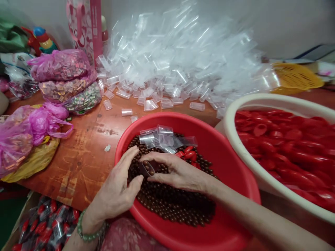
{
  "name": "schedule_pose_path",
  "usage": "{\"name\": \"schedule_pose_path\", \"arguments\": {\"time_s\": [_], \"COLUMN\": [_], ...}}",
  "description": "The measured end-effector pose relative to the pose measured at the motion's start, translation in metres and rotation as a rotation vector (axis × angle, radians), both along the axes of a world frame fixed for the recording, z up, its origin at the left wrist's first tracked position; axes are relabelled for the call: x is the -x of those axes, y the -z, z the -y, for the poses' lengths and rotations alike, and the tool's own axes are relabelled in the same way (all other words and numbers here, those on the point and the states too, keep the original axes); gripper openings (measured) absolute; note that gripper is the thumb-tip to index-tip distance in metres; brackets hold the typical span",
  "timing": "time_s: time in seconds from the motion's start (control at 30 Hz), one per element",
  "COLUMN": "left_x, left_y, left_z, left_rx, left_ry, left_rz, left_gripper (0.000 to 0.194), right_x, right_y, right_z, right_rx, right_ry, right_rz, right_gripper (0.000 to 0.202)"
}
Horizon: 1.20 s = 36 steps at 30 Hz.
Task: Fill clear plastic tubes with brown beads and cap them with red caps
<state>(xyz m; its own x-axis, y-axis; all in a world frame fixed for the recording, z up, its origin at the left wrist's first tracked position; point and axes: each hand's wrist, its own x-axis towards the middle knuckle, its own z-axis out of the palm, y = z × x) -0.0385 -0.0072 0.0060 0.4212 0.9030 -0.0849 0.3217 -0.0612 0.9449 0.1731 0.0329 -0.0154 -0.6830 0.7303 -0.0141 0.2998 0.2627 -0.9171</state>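
Observation:
A red basin [230,167] holds many small brown balls [180,209], a few clear plastic sleeves [162,137] and some red plastic pieces [188,153]. Between the thumb and fingers of my right hand [178,170] is a clear container [148,168] with brown balls inside, its oval mouth facing up. My left hand [119,183], with a green bead bracelet at the wrist, is at the basin's left rim. Its thumb and fingers are apart beside the container, with nothing visible between them.
Clear sleeves [178,59] are heaped behind the basin. On the right stands a white tub [232,122] of red pieces. Pink bags [61,66] lie at left, and a box of filled items [44,223] is below. A yellow basket [297,76] sits at back right.

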Motion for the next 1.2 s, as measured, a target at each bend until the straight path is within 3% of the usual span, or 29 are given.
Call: {"name": "schedule_pose_path", "arguments": {"time_s": [0.13, 0.23, 0.37, 0.43, 0.5, 0.57, 0.67, 0.97, 1.2], "left_x": [-0.014, -0.029, -0.034, -0.032, -0.032, -0.036, -0.042, -0.042, -0.041], "left_y": [0.000, 0.001, 0.001, -0.001, -0.003, -0.003, -0.003, -0.006, -0.001], "left_z": [-0.001, -0.001, 0.001, 0.002, 0.003, 0.004, 0.005, -0.002, -0.004], "left_rx": [0.021, 0.091, 0.186, 0.177, 0.163, 0.176, 0.181, 0.146, 0.266], "left_ry": [0.089, 0.030, -0.064, -0.113, -0.120, -0.067, -0.023, 0.005, -0.023], "left_rz": [0.002, 0.108, 0.197, 0.203, 0.194, 0.174, 0.143, 0.052, 0.147], "left_gripper": [0.061, 0.049, 0.031, 0.020, 0.013, 0.014, 0.017, 0.012, 0.015], "right_x": [-0.006, -0.008, -0.018, -0.031, -0.047, -0.063, -0.078, -0.070, -0.068], "right_y": [-0.017, -0.023, -0.029, -0.031, -0.029, -0.022, -0.010, -0.002, 0.010], "right_z": [0.009, 0.020, 0.032, 0.033, 0.030, 0.024, 0.013, -0.014, -0.001], "right_rx": [-0.057, -0.118, -0.166, -0.183, -0.197, -0.204, -0.200, -0.173, -0.195], "right_ry": [0.016, 0.026, 0.059, 0.114, 0.222, 0.338, 0.406, 0.351, 0.161], "right_rz": [-0.078, -0.094, -0.046, 0.106, 0.408, 0.701, 0.881, 1.050, 1.081], "right_gripper": [0.017, 0.010, 0.016, 0.017, 0.015, 0.018, 0.025, 0.015, 0.023]}}
